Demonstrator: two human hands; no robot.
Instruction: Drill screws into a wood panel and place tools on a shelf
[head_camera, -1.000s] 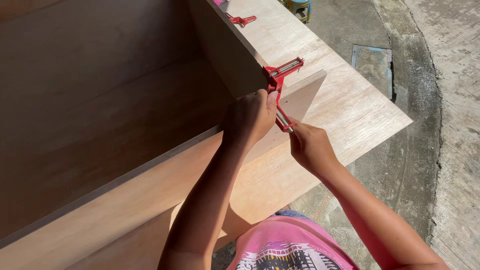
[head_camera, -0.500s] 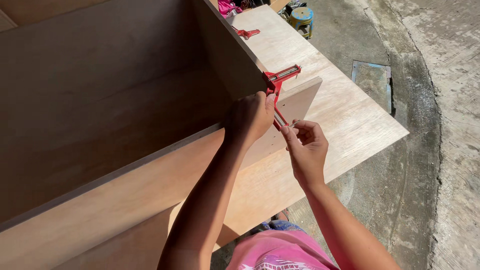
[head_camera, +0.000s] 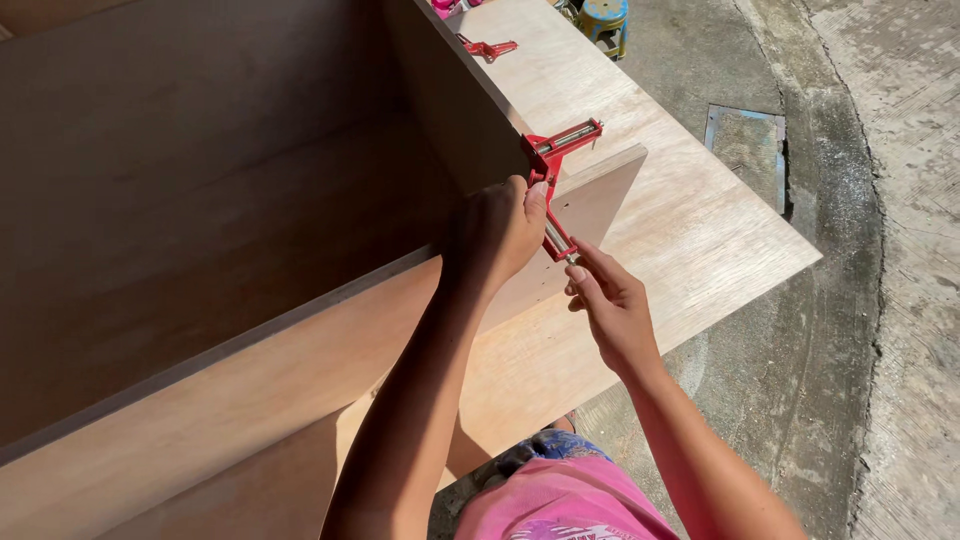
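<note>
While I look down through the head view, I see my left hand (head_camera: 500, 232) resting on the top edge of a plywood box (head_camera: 250, 330), right at its corner. Its fingers curl over the wood and press against a red corner clamp (head_camera: 550, 165), so this hand is closed on the clamp and the corner together. I think it sits there to keep the two boards from slipping.

My right hand (head_camera: 610, 305) is just beside it, lower and a little to the right. Its fingertips (head_camera: 578, 262) pinch the end of the clamp's thin metal screw handle (head_camera: 558, 240), which sticks out toward me. The two hands are close but not touching each other.

The clamp sits on top of the corner where the long front board meets the side board. It hugs both boards so they stay square.

The box stands on a big flat plywood sheet (head_camera: 700, 230) that lies over the concrete floor (head_camera: 860, 300). Farther along the side board I see a second red clamp (head_camera: 488, 46) on the next corner. A small blue stool (head_camera: 604, 20) stands at the far end, well apart from my hands.
</note>
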